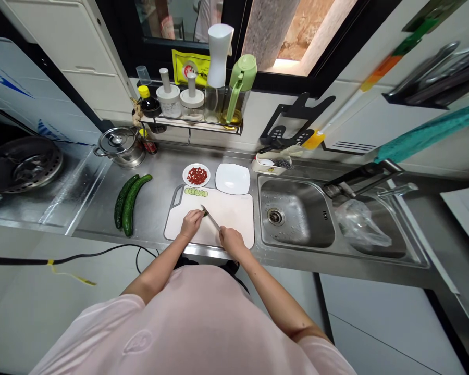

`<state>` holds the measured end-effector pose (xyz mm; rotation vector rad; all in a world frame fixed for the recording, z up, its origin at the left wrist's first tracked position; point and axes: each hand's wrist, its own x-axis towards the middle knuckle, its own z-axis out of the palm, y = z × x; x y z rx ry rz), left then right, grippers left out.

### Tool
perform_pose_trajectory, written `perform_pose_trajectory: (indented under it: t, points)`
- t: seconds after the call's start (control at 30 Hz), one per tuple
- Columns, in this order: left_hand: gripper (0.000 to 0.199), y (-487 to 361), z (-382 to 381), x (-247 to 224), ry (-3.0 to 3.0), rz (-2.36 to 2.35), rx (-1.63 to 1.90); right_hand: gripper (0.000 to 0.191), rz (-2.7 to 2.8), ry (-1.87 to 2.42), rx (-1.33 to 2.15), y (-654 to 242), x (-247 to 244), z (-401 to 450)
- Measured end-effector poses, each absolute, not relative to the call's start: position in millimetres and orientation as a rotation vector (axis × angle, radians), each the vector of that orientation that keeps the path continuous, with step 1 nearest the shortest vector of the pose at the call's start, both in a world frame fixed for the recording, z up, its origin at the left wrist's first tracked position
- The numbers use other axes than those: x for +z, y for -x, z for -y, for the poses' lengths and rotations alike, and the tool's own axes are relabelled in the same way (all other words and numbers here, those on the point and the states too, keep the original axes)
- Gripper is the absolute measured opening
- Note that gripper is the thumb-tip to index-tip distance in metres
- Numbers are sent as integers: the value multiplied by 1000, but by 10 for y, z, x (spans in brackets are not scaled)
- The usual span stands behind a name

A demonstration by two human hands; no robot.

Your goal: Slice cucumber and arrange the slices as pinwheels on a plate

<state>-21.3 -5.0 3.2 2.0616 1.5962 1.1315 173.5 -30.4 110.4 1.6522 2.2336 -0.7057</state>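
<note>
My right hand (231,240) is closed round the handle of a knife (211,217), whose blade points away and to the left over the white cutting board (234,213). At the blade's tip, my left hand (192,223) pinches a small piece of cucumber (205,212), mostly hidden by the fingers. A row of thin cucumber slices (196,192) lies along the board's far left edge. Just behind the board stand a small plate of chopped red pieces (197,176) and a white square plate (232,179).
Two whole cucumbers (130,204) lie left of the board, near a lidded steel pot (121,147). A double sink (297,211) is on the right, with a plastic bag (361,224) in its second basin. A rack (191,124) behind holds seasoning jars and bottles. A wok (21,164) sits far left.
</note>
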Motion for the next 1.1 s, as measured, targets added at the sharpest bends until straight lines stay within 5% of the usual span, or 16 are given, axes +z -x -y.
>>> perform_pose_trajectory:
  t: [1.1]
  points:
    - [23,232,36,0,-2097,-1559,1152,28,-2346,-1654,-633,-1425,849,10]
